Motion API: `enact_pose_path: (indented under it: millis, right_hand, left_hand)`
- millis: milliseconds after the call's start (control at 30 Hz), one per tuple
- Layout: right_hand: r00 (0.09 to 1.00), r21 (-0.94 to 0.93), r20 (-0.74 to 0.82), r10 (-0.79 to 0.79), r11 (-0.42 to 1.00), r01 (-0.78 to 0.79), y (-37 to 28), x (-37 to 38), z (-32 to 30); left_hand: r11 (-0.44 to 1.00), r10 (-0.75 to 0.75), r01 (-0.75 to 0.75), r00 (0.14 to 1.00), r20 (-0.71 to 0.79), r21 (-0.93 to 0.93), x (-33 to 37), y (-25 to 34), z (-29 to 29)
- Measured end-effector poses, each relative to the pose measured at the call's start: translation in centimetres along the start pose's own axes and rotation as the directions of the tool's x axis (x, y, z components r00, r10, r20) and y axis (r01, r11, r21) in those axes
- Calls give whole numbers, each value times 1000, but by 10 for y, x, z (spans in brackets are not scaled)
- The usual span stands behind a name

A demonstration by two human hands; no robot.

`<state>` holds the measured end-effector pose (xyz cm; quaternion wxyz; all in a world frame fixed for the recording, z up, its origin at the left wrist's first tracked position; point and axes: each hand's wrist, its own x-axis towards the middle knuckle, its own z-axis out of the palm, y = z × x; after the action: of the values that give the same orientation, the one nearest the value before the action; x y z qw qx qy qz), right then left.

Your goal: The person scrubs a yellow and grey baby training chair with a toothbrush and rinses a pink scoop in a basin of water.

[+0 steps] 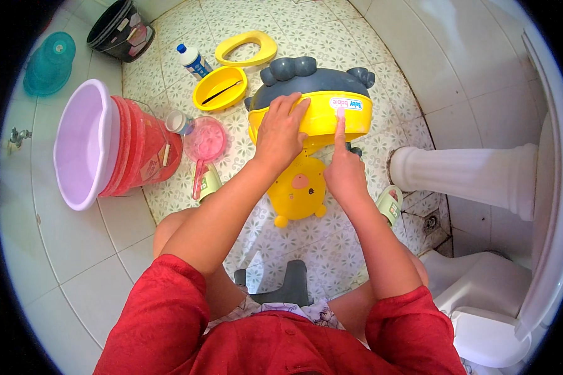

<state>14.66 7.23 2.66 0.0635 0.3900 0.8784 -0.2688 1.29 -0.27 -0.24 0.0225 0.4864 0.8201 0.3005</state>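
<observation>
A child's potty (356, 122), yellow with a dark grey base and rounded feet, lies tipped over on the floor in front of me. From it hangs a yellow animal-face lid (297, 190) with small round knobs. My left hand (281, 128) grips the potty's left part, fingers over the yellow band and thumb near its lower edge. On the label (346, 104) rests the outstretched index finger of my right hand (345, 164); its other fingers curl in, with nothing seen in them.
Beyond the potty are a yellow seat ring (266, 47), a yellow bowl (200, 97) holding a dark brush-like stick, and a blue-capped bottle (197, 64). At left stand a red bucket (131, 150) with a lilac basin (75, 150) and a pink dipper (205, 139). A white pedestal (469, 178) stands right.
</observation>
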Motion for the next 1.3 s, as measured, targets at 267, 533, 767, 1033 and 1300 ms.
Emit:
enact_pose_path:
  millis: [267, 533, 767, 1033, 1300]
  right_hand:
    - [983, -19, 145, -113, 993, 117, -7, -3, 15]
    - [997, -18, 70, -24, 1000, 25, -6, 0, 1]
    - [994, 14, 61, -94, 996, 94, -1, 1, 6]
    - [975, -87, 199, -100, 989, 119, -12, 0, 4]
    - [982, -15, 156, 102, 995, -101, -4, 3, -12]
  left_hand:
    - [1000, 9, -8, 1000, -9, 16, 1, -1, 2]
    - [1000, -3, 3, 1000, 5, 10, -2, -2, -2]
    - [1000, -3, 3, 1000, 7, 7, 0, -1, 0]
    - [1000, -1, 1, 1000, 2, 10, -1, -1, 0]
    - [1000, 3, -3, 1000, 9, 9, 0, 1, -2]
